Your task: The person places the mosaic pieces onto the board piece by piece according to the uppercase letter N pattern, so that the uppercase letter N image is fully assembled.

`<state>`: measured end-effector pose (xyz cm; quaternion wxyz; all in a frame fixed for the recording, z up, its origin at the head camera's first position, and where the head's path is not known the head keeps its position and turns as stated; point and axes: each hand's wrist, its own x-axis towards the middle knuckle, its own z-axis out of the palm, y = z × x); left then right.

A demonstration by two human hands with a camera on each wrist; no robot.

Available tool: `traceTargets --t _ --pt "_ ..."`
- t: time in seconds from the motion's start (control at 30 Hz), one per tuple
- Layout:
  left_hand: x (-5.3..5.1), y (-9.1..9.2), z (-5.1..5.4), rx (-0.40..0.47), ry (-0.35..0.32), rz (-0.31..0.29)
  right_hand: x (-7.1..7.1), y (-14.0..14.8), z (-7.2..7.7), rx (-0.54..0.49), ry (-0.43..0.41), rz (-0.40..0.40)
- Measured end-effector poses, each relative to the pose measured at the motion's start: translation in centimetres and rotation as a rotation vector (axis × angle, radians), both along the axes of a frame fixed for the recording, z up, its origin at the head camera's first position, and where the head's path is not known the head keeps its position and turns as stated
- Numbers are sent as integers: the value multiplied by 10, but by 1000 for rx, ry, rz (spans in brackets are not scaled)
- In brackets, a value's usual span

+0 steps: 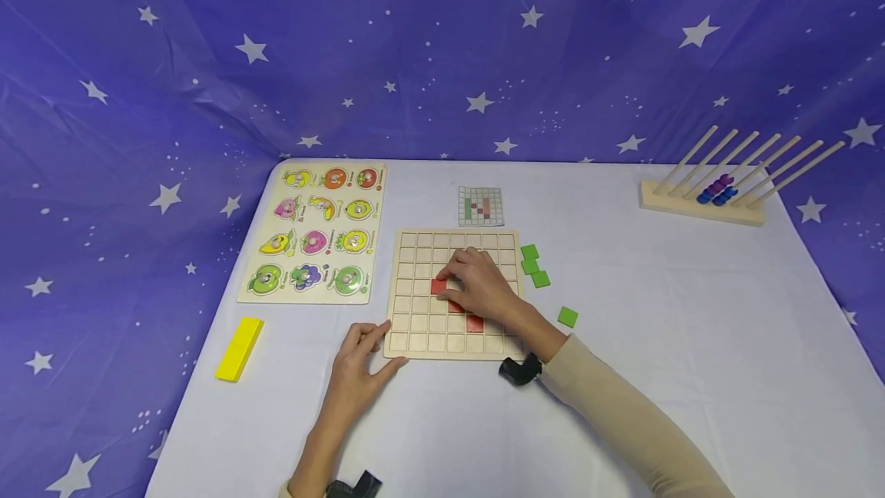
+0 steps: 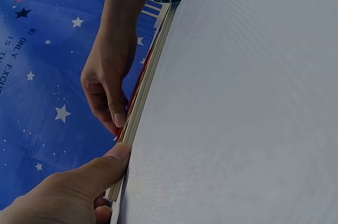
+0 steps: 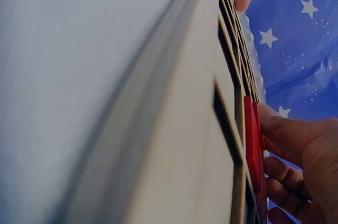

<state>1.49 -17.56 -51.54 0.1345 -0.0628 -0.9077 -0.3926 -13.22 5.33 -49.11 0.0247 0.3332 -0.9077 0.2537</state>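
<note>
A square wooden grid board (image 1: 419, 343) lies on the table. My left hand (image 1: 356, 367) holds its near left corner, the thumb (image 2: 119, 152) at the front edge and the fingers at the left side. Over the board's middle, my right hand (image 1: 480, 283) pinches a red square tile (image 1: 439, 287) between thumb and fingers, at a grid cell. Two more red tiles, one partly under the hand (image 1: 455, 307) and one nearer the front (image 1: 475, 324), sit in cells on a diagonal. In the right wrist view, red tiles (image 3: 253, 145) show edge-on beside the right hand.
Several green tiles (image 1: 530, 267) lie right of the board. A printed pattern card (image 1: 481, 207) is behind it. To the left are a fruit peg puzzle (image 1: 314, 261) and a yellow block (image 1: 239, 349). A wooden peg rack with beads (image 1: 701, 208) stands far right.
</note>
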Motion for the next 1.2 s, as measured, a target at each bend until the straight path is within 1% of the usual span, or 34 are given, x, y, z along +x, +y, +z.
traceTargets --t 0.3,0.43,0.5,0.63,0.87,1.0,1.2 --pt "0 0 -1 -2 -3 4 3 3 2 -4 -33 30" --pt "1 0 -1 4 2 1 8 12 8 -47 -64 61" --pt "1 0 -1 4 1 0 11 19 12 -77 -83 63" --pt "0 0 -1 -3 2 -2 14 37 19 -112 -90 43" --pt "-1 -1 -2 -3 22 -9 12 76 20 -129 -111 -3" --pt "-1 -1 -2 -6 19 -7 10 96 21 -135 -114 -29" --pt "1 -2 -2 -7 14 -1 5 121 21 -96 -117 -82"
